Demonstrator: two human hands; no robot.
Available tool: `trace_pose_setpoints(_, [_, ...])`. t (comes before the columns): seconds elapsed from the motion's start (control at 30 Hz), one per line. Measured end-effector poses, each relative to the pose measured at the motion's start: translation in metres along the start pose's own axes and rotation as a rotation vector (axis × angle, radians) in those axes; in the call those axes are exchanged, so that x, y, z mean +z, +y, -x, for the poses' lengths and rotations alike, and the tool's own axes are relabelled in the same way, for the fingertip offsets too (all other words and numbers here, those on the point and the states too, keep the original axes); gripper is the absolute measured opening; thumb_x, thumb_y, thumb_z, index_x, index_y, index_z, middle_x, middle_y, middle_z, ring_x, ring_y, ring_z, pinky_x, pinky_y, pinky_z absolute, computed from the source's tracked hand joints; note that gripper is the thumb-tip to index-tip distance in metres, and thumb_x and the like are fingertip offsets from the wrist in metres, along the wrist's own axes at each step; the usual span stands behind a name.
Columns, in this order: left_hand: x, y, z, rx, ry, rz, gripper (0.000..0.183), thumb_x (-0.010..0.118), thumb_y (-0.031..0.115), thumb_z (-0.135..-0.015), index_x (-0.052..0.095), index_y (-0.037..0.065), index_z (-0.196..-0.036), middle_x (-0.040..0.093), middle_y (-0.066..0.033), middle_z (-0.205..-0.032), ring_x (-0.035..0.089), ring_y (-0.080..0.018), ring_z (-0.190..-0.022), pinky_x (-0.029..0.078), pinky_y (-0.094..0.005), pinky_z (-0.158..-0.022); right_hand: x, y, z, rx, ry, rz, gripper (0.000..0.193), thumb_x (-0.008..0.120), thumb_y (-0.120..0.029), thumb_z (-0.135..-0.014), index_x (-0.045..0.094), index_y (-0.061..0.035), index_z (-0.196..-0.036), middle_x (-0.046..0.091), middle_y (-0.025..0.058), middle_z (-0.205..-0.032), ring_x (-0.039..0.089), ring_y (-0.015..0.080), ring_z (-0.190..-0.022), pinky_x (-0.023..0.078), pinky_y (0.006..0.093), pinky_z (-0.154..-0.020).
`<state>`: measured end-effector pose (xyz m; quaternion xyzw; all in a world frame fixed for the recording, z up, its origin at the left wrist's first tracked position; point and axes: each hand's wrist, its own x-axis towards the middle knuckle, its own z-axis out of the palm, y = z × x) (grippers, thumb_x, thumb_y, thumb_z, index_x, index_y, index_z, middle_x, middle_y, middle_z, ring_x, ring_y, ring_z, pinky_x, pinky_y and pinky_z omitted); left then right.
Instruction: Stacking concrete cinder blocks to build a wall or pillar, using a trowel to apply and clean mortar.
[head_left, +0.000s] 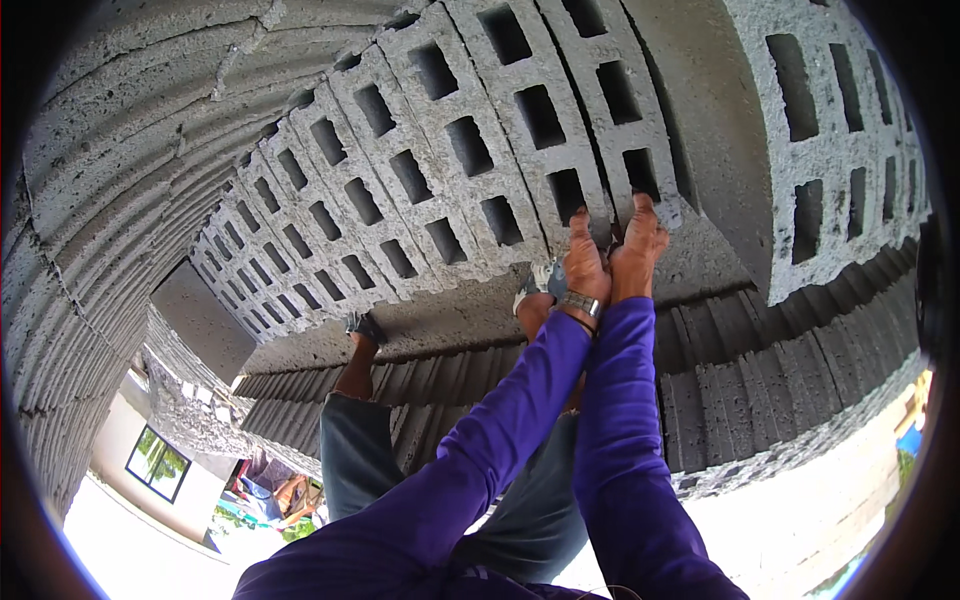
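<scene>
A row of grey hollow concrete blocks (pixel 447 135) stands packed side by side, openings facing me. My right hand (pixel 638 247) grips the lower end of the rightmost block (pixel 632 130) in the row, a finger at the edge of its lowest hollow. Close beside it, my left hand (pixel 587 265), with a metal watch (pixel 581 304) on the wrist, is closed at the lower end of the neighbouring block (pixel 548 172), thumb up by its lowest hollow. A narrow dark gap separates these two blocks. Some fingers of both hands are hidden against the concrete.
More hollow blocks (pixel 790 215) stand at the right, past a bare concrete surface (pixel 712 110). Stacked blocks rise as a wall (pixel 110 190) on the left. My feet (pixel 366 327) are on a ledge of blocks (pixel 440 338). Ridged block sides (pixel 780 390) lie below.
</scene>
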<state>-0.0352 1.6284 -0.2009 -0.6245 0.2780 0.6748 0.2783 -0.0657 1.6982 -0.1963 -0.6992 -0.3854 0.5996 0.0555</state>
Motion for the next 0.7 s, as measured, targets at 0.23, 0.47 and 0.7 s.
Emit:
trace_pose_setpoints(0.23, [0.0,-0.011,-0.005,0.042,-0.082,-0.021,0.062,0.058,0.055,-0.091,0.054,0.007,-0.129,0.061,-0.01,-0.121,0.06,-0.0283,-0.109,0.049,-0.0381,-0.096,0.005,-0.015,0.014,-0.029,0.02,0.032,0.042,0.072,-0.032,-0.073,0.057,0.0071,-0.075,0.054,0.0103,-0.078,0.047,0.0212,-0.071,0.042,0.0384,-0.062])
trace_pose_setpoints(0.47, [0.009,0.006,0.021,-0.16,-0.021,-0.222,0.083,0.053,0.071,-0.086,0.051,0.005,-0.136,0.055,-0.0085,-0.132,0.054,-0.0192,-0.113,0.045,-0.0324,-0.096,-0.005,-0.013,0.01,-0.155,0.013,0.267,0.051,0.069,-0.038,-0.076,0.06,0.0113,-0.082,0.057,0.0144,-0.084,0.048,0.0238,-0.072,0.044,0.0392,-0.067])
trace_pose_setpoints(0.7, [-0.019,0.002,0.017,-0.07,-0.093,-0.016,0.113,0.065,0.074,-0.074,0.024,-0.002,-0.147,0.044,-0.0138,-0.138,0.045,-0.0211,-0.127,0.036,-0.0278,-0.106,-0.01,-0.014,0.037,-0.103,-0.23,0.451,0.095,0.058,-0.074,-0.08,0.045,-0.0025,-0.142,0.013,0.0258,-0.155,0.033,0.0312,-0.133,0.026,0.037,-0.112])
